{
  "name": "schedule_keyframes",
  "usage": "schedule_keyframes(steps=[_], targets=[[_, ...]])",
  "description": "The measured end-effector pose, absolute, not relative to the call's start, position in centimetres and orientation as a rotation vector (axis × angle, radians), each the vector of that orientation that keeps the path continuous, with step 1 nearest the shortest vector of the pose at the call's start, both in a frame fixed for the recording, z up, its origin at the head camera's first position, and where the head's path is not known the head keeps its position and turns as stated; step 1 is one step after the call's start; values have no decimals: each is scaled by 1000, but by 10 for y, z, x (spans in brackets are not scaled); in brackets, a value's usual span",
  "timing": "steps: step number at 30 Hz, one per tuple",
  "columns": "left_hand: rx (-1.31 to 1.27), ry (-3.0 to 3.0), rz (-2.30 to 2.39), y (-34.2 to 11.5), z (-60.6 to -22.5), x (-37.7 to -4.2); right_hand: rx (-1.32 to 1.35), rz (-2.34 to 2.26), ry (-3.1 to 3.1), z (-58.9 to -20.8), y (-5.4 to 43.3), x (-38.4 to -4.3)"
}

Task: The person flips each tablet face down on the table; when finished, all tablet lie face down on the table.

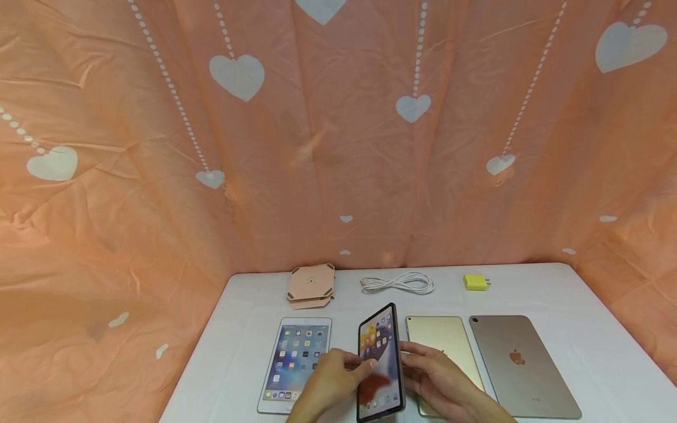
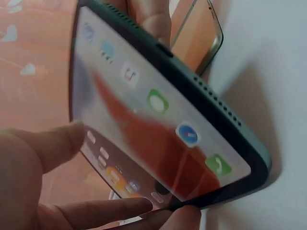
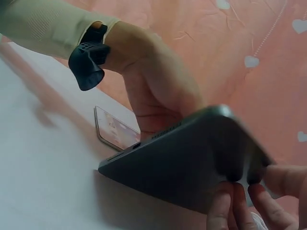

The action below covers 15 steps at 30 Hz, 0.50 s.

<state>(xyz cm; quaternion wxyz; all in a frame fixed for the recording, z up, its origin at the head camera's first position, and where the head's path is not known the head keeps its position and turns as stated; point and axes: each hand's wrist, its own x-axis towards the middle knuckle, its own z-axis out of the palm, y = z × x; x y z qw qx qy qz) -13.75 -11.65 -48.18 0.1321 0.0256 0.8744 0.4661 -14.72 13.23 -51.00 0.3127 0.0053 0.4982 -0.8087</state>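
A dark-edged tablet (image 1: 378, 376) stands tilted up between both hands, its lit screen facing left. My left hand (image 1: 330, 379) grips its left edge, thumb on the screen side and fingers partly hidden. In the left wrist view, the tablet (image 2: 144, 105) shows app icons, and the left hand (image 2: 21, 177) is at lower left. My right hand (image 1: 436, 379) has its fingers against the back near the right edge. Fingertips of the right hand (image 3: 268, 206) touch the grey back of the tablet (image 3: 168, 167) in the right wrist view. Whether the lower edge rests on the table cannot be told.
A white tablet (image 1: 298, 352) lies screen up at left. To the right, a gold tablet (image 1: 444, 329) and a grey tablet (image 1: 520, 370) lie face down. Along the back of the white table (image 1: 211, 376) are a pink stand (image 1: 312, 282), coiled white cable (image 1: 399, 283) and yellow charger (image 1: 475, 282).
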Motion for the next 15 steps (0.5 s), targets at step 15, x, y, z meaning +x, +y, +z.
schedule_keyframes(steps=[15], targets=[[18, 2204, 1655, -107, -472, -131, -239, -2050, 1470, -516, 104, -139]])
